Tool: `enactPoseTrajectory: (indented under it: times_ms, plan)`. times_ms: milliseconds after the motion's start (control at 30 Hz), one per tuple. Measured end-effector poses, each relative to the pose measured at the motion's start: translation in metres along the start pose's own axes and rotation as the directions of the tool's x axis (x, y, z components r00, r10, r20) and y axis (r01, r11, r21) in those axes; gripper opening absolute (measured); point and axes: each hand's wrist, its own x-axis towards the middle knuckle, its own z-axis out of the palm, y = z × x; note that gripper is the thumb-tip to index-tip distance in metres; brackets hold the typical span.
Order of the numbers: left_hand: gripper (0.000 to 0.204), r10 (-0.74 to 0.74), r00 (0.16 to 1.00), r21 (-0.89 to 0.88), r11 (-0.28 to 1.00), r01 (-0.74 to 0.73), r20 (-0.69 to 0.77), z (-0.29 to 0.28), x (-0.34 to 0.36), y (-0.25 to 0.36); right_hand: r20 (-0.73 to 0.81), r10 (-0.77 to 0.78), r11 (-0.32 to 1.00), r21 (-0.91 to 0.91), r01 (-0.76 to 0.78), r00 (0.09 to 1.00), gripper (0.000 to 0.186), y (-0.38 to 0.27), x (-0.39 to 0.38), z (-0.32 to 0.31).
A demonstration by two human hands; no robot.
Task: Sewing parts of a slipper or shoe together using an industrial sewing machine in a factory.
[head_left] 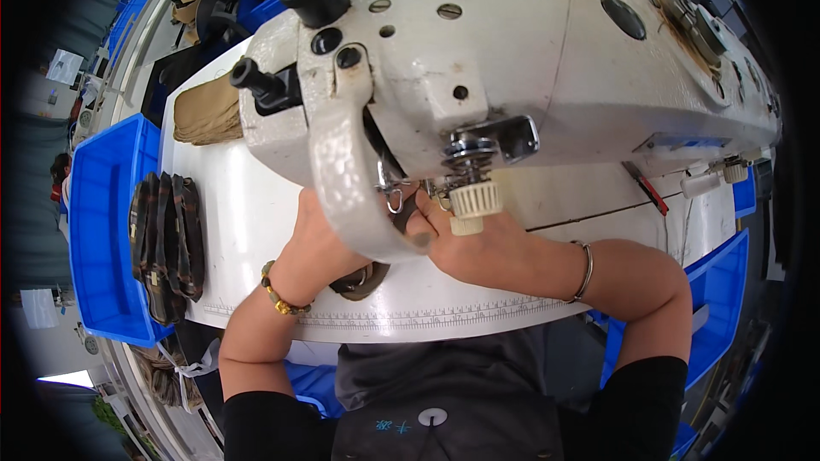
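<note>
A white sewing machine (504,60) spans the view, and both my hands are under its head at the needle area. Between them shows a small dark fabric piece (405,213). My right hand (474,246) has its thumb and fingers bent together, pinching the fabric's edge. My left hand (323,226) is on the other side of the fabric, its fingers mostly hidden behind the machine's curved white arm. Below that arm, a dark brown part of the work (360,282) lies on the white table (444,312), close to my left wrist.
Brown fabric pieces (209,111) are stacked at the far left. Folded dark plaid pieces (166,243) lie at the table's left edge beside a blue bin (107,230). A red-handled tool (651,192) rests at right. More blue bins (717,307) stand there. A ruler strip follows the front edge.
</note>
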Motion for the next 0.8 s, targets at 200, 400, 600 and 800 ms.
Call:
enactPoseTrajectory:
  times_ms: [200,400,600,800]
  plan:
    - [0.024,-0.077,0.995,-0.023,0.997,0.079,0.059,0.002,0.000,0.006,0.002,0.010,0.999,0.046,-0.010,1.000,0.011,0.000,0.000,-0.001]
    - [0.024,-0.077,0.997,-0.082,0.994,0.076,-0.001,0.011,-0.004,0.000,0.004,-0.002,1.000,-0.015,0.002,1.000,0.014,0.004,0.002,-0.006]
    - [0.017,-0.136,0.990,-0.154,0.978,0.140,0.038,0.014,-0.006,-0.005,0.003,0.010,1.000,-0.020,-0.010,1.000,0.027,0.004,0.002,-0.009]
    - [0.007,-0.206,0.977,-0.296,0.938,0.182,-0.053,0.025,-0.013,-0.016,-0.020,-0.208,0.971,-0.123,0.204,0.978,0.028,-0.007,0.007,-0.028]
